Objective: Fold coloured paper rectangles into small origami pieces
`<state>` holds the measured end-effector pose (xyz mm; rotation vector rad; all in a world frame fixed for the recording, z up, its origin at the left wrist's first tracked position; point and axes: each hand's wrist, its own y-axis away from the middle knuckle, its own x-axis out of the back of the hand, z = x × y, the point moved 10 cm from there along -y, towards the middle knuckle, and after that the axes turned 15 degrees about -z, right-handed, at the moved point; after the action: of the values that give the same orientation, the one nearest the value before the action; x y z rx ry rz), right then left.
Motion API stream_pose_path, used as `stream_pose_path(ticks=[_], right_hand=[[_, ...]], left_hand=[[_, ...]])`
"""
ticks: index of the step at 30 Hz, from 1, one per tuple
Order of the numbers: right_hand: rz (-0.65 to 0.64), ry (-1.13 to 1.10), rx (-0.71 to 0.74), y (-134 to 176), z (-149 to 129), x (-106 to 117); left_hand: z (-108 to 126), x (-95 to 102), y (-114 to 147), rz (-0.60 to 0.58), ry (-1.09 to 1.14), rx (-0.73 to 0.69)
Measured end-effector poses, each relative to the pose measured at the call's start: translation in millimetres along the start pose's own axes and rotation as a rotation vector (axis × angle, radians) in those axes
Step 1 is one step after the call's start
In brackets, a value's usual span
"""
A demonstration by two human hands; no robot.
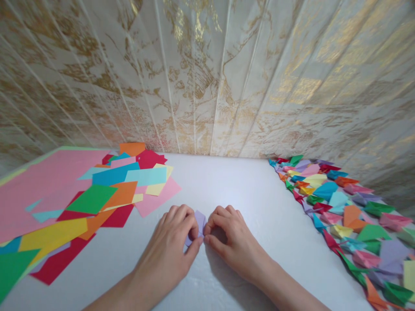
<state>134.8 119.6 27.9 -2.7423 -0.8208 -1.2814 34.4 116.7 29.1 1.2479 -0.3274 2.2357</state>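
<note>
A small folded piece of lilac paper [200,219] is between my two hands, low over the middle of the white table. My left hand [177,237] pinches its left side, thumb against curled fingers, and covers part of it. On the right edge, the thumb and index finger of my right hand [231,235] close on the same paper. Its exact folded shape is partly hidden by my fingers.
Loose coloured paper sheets, such as a green one [92,199], overlap at left on a large pink sheet [48,172]. Rows of folded paper pieces [339,201] line the right side. A patterned curtain [201,77] hangs behind the white table [223,181].
</note>
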Motion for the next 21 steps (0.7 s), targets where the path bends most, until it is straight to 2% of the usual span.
stream_pose_path(ticks=[7,15,21], right_hand=[[0.016,0.020,0.012,1,-1,0],[-0.003,0.005,0.031,0,0,0],[0.025,0.006,0.033,1,0,0]], left_hand=[[-8,-0.9,-2,-0.020,0.070,0.029],[-13,-1.9,1,-0.117,0.189,-0.003],[-13,5.0,7,-0.195,0.181,-0.050]])
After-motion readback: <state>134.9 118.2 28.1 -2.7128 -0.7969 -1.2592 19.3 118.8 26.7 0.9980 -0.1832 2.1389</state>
